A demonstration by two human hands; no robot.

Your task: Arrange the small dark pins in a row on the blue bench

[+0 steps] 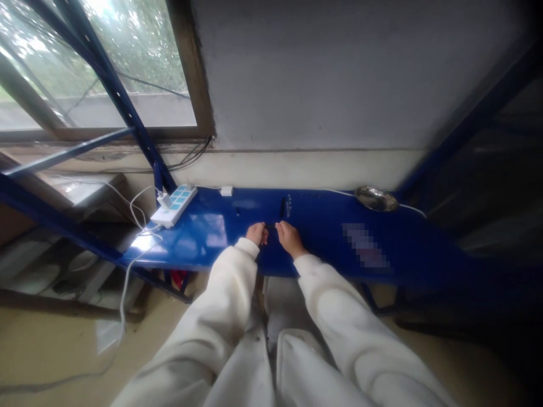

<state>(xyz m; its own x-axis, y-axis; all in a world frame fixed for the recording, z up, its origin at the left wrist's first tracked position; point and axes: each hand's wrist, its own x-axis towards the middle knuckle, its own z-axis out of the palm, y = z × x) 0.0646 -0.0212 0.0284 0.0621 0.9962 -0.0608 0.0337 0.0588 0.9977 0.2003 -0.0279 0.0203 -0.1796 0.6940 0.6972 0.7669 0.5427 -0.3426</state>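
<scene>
My left hand (257,233) and my right hand (289,237) are both closed over the front half of a blue shelf top (314,243). Between them runs a thin dark stick-like piece (270,226), one end in each hand; its exact kind is too small to make out. Just beyond my fingers, another slim black piece (282,207) lies on the blue surface. Beside it is a cluster of small shiny bits (289,206), too small to name. A tiny dark item (238,212) lies to the left.
A white power strip (173,206) with a plugged-in charger stands at the left end, its cable (124,299) hanging to the floor. A small white box (226,191) sits at the back. A shiny metal bowl-like object (376,198) and a blurred-out patch (365,246) are on the right.
</scene>
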